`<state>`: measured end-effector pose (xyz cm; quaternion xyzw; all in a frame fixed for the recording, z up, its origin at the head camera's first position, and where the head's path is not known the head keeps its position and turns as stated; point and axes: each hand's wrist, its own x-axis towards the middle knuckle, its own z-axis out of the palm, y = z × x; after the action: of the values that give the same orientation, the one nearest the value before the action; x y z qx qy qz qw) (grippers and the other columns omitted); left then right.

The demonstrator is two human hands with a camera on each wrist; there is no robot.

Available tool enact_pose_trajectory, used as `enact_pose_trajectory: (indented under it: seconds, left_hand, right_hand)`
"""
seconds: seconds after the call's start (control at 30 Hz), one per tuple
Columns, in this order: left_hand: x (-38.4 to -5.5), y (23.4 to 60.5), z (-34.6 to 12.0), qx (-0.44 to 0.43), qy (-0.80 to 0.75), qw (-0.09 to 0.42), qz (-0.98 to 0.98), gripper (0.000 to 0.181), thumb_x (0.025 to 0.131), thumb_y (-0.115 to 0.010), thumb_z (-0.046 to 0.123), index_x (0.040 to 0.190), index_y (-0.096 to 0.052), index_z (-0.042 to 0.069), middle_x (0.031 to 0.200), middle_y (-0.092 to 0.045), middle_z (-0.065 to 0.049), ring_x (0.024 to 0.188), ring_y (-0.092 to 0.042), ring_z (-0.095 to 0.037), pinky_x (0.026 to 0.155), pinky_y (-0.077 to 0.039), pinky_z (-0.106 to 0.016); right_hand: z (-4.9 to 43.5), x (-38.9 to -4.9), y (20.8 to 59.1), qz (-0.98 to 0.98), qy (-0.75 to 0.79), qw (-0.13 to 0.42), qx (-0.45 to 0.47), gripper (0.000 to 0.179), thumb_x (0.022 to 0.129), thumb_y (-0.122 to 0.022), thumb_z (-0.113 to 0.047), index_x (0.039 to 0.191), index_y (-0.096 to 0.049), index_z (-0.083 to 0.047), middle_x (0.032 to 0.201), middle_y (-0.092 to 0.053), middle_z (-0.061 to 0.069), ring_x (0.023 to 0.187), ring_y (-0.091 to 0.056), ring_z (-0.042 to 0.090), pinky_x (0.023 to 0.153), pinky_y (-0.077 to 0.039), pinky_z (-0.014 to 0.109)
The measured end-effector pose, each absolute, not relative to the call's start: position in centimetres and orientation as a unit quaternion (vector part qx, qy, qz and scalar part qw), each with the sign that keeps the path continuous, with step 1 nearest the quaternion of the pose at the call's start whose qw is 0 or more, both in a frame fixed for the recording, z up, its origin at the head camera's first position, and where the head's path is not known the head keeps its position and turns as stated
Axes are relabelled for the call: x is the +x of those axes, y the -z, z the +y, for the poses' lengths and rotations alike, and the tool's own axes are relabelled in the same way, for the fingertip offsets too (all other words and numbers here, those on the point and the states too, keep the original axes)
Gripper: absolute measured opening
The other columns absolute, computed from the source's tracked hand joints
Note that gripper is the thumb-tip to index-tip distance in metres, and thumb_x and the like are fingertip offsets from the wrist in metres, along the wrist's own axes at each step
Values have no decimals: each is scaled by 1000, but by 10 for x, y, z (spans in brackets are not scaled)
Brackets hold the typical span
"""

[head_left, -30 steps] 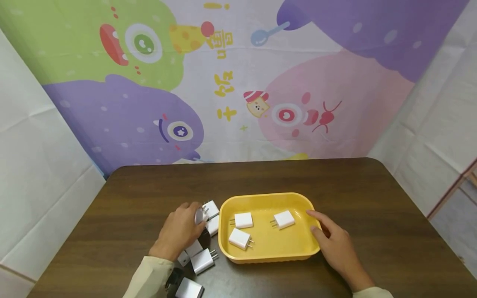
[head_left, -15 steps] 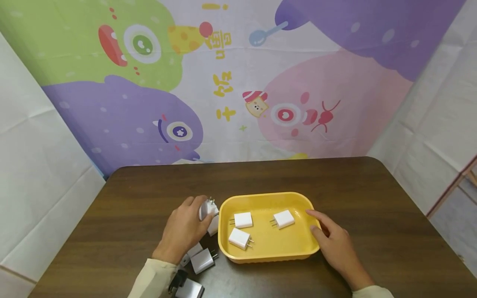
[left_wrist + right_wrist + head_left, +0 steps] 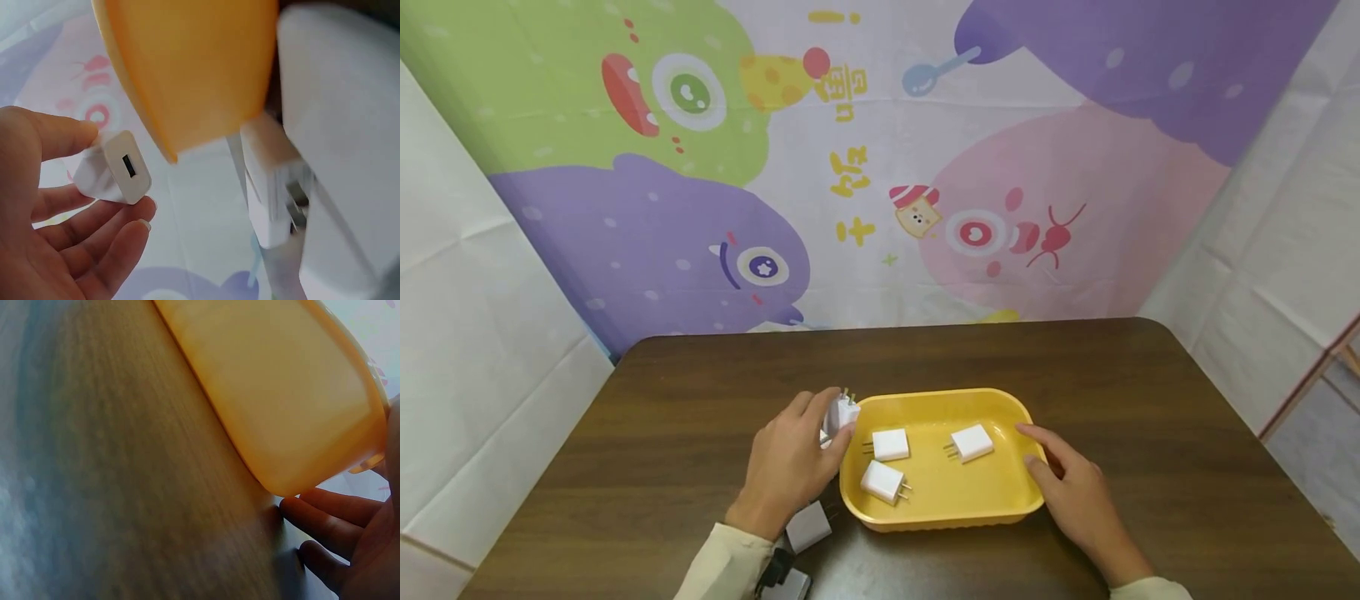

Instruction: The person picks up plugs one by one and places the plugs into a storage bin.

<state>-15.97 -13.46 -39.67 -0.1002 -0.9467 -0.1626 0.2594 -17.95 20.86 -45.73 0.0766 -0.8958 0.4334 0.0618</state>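
In the head view my left hand [image 3: 793, 458] pinches a white plug-in charger [image 3: 847, 411] at the basket's left rim, its metal prongs pointing up. Seen from the left wrist, the charger [image 3: 115, 169] sits between thumb and fingers with its USB port showing. A yellow plastic basket [image 3: 955, 523] holds three more white chargers, one of them a charger [image 3: 972, 442] toward the right. My right hand [image 3: 1075, 492] grips the basket's right rim, with two fingertips over the edge. In the right wrist view the other fingers [image 3: 325, 525] lie outside, under the basket corner.
Loose white chargers lie on the brown wooden table [image 3: 625, 467] left of the basket, among them one charger [image 3: 807, 527] near its front corner and another charger [image 3: 787, 586] by the left wrist. A cartoon-printed cloth [image 3: 865, 283] hangs behind the table.
My left hand has lifted the charger from beside the others and carried it right, to the basket's left rim. My right hand and the basket have stayed in place.
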Motion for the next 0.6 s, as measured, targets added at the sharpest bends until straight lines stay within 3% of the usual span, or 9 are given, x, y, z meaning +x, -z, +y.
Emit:
enact_pose_trajectory:
  seconds: [0.37,0.6]
  left_hand:
    - [-157,396,-108,-158,152,261,-940,49,86,-77,38,126,-66,13,98,-66,-4,67,-62,-20,57,-51,-38]
    - [-153,395,-97,-204,148,249,-935,48,87,-75,41,126,-67,14,109,-68,-3,74,-67,-20,58,-53,-40]
  right_hand:
    - [208,-179,455,-894,-438,60,75,35,101,-59,-18,136,-62,-21,136,-61,10,113,-60,22,89,-50,40]
    - [209,-179,456,-894,-438,62,76,35,101,-59,-19,135,-63,-22,135,-62,9,108,-60,19,86,-51,34]
